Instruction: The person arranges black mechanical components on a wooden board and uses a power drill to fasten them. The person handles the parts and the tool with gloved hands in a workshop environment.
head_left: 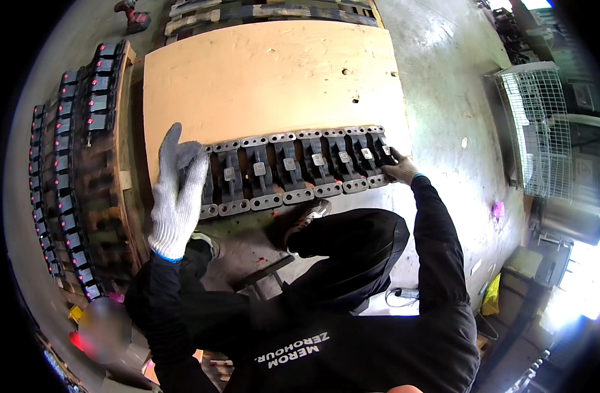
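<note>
A row of several dark metal castings [289, 164] lies side by side along the near edge of a wooden board [267, 78]. Each has a flange with round holes at both ends and a small pale square on its middle. At the row's left end, my left hand [177, 190] in a white glove with a grey palm is raised, thumb and fingers apart. It overlaps the leftmost casting; whether it touches is unclear. My right hand [401, 168], also gloved, has its fingers closed round the outer side of the rightmost casting [385, 150].
Left of the board, a pallet [124, 131] carries rows of similar dark parts [65, 164] with red marks. A red and black cordless drill [135, 18] lies on the floor beyond. Another pallet [267, 12] shows behind the board. A wire mesh basket [536, 124] stands at right.
</note>
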The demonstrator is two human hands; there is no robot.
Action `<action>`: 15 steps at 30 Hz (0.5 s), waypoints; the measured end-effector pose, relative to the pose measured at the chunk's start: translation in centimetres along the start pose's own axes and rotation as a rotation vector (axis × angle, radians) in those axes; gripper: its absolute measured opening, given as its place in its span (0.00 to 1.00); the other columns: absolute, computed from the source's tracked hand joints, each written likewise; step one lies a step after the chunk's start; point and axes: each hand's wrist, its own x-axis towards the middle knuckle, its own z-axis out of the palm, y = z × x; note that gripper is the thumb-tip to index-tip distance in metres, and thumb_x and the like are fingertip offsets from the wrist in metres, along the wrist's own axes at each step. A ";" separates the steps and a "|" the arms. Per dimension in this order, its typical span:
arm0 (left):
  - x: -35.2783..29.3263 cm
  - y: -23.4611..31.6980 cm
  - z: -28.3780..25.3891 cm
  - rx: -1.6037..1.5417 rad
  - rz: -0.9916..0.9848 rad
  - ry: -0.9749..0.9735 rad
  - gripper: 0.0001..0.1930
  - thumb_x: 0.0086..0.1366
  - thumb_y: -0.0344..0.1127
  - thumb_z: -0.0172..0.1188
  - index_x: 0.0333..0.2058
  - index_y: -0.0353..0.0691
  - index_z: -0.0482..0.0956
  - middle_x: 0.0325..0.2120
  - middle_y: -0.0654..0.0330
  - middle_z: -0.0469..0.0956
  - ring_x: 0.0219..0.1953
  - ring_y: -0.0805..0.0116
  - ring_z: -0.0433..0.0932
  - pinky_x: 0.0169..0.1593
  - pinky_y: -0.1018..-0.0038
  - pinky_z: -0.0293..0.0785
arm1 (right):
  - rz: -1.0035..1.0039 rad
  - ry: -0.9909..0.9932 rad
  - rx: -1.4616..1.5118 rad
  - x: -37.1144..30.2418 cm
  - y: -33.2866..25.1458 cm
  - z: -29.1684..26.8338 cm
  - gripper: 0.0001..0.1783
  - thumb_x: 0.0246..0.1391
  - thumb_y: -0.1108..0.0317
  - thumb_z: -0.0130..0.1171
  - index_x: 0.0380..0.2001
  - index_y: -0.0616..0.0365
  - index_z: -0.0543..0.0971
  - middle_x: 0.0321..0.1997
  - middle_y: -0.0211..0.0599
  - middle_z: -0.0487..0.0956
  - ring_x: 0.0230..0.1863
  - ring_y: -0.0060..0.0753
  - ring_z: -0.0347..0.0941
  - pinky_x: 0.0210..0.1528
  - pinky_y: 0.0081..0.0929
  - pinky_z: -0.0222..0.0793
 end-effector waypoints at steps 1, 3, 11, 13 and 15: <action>-0.2 -0.2 0.0 -0.007 0.003 0.002 0.31 0.73 0.38 0.58 0.70 0.40 0.57 0.48 0.50 0.77 0.51 0.64 0.77 0.57 0.68 0.73 | 0.025 -0.011 -0.012 -0.4 -0.6 0.0 0.55 0.42 0.52 0.70 0.71 0.62 0.60 0.54 0.57 0.80 0.50 0.39 0.80 0.52 0.28 0.76; -0.3 -0.3 0.1 -0.011 0.022 0.010 0.31 0.73 0.37 0.58 0.70 0.39 0.58 0.48 0.50 0.77 0.51 0.64 0.77 0.57 0.68 0.73 | 0.034 -0.002 -0.079 -0.8 -1.5 0.3 0.55 0.42 0.53 0.69 0.72 0.62 0.60 0.54 0.58 0.80 0.50 0.40 0.80 0.52 0.28 0.76; -0.8 -0.3 -0.4 0.002 0.016 -0.035 0.30 0.75 0.43 0.55 0.70 0.41 0.58 0.50 0.49 0.76 0.54 0.64 0.75 0.60 0.67 0.68 | 0.216 0.222 0.694 -2.9 -1.5 2.0 0.53 0.54 0.42 0.66 0.72 0.61 0.55 0.57 0.50 0.78 0.47 0.39 0.80 0.41 0.30 0.79; -0.5 0.0 0.0 -0.010 0.057 0.000 0.31 0.73 0.40 0.58 0.69 0.40 0.58 0.48 0.48 0.77 0.51 0.62 0.78 0.56 0.66 0.74 | 0.146 0.095 1.086 -4.3 1.3 1.6 0.43 0.59 0.41 0.60 0.67 0.60 0.65 0.59 0.47 0.78 0.53 0.40 0.78 0.52 0.34 0.76; -0.3 -0.1 -0.1 -0.034 0.082 -0.008 0.32 0.73 0.40 0.58 0.69 0.40 0.58 0.48 0.48 0.77 0.51 0.62 0.78 0.56 0.66 0.74 | 0.003 -0.089 1.438 -5.3 3.0 3.2 0.35 0.65 0.43 0.54 0.62 0.61 0.71 0.59 0.45 0.78 0.58 0.41 0.75 0.62 0.39 0.71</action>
